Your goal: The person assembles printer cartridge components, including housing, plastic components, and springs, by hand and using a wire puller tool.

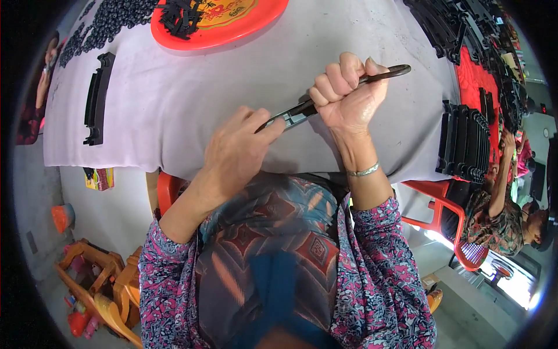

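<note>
Closest, the left hand [235,151] pinched the lower end of a long, curved black plastic strip [337,93], while the right hand [347,96] was fisted around its middle, above the grey-clothed table [192,99]. Farther off lay a red round tray [232,29] and another curved black plastic piece [96,99].

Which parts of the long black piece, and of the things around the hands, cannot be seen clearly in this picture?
Head view only:
- The black curved strip: its middle is hidden inside the right hand, its lower end under the left hand.
- What the left fingertips do on the strip: hidden by the fingers themselves.
- The small black parts on the red tray: too small, and the tray is cut by the top edge.
- The black stack: bent by the rim.
</note>
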Tool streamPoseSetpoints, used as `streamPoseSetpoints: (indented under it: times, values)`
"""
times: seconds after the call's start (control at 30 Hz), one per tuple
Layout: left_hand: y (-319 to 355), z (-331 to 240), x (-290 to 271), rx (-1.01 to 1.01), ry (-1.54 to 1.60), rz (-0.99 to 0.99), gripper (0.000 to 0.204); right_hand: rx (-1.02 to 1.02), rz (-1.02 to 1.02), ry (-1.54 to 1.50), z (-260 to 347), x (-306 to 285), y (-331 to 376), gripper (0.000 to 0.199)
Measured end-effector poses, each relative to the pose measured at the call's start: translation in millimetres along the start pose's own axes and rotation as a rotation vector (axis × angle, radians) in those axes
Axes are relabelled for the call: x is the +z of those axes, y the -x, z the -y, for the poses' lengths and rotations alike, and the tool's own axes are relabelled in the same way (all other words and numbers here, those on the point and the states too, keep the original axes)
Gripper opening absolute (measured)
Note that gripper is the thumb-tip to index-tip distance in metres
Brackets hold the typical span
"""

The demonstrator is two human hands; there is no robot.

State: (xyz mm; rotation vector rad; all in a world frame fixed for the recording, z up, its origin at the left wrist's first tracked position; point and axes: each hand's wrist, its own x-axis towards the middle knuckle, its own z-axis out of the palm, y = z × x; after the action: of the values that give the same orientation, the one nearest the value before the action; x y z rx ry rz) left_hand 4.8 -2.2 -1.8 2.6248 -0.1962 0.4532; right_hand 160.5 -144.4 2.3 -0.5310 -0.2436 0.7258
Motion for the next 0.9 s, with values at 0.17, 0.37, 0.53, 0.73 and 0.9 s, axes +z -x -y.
streamPoseSetpoints:
  times: [0.17, 0.37, 0.53, 0.73, 0.9]
  values:
    - [-0.1, 0.4, -1.2, -0.001, 0.013, 0.017, 0.028, 0.004, 0.002, 0.025, -1.3, 1.8, 0.5, 0.047]
    - [2.7, 1.1, -2.7, 0.017, 0.004, 0.021, 0.025, -0.001, -0.056, 0.043, -3.2, 4.7, 2.0, 0.046]
    - [3.8, 2.0, -2.5, 0.014, 0.008, 0.038, 0.025, 0.02, -0.085, 0.058, -5.1, 5.1, -0.7, 0.047]
    - [2.7, 3.4, -3.3, 0.036, 0.0, 0.021, 0.024, 0.021, -0.032, 0.055, -5.1, 6.6, -3.6, 0.043]
    - [3.1, 4.4, -3.0, 0.053, -0.004, 0.003, 0.023, 0.018, -0.078, 0.073, -7.4, 11.1, -5.8, 0.045]
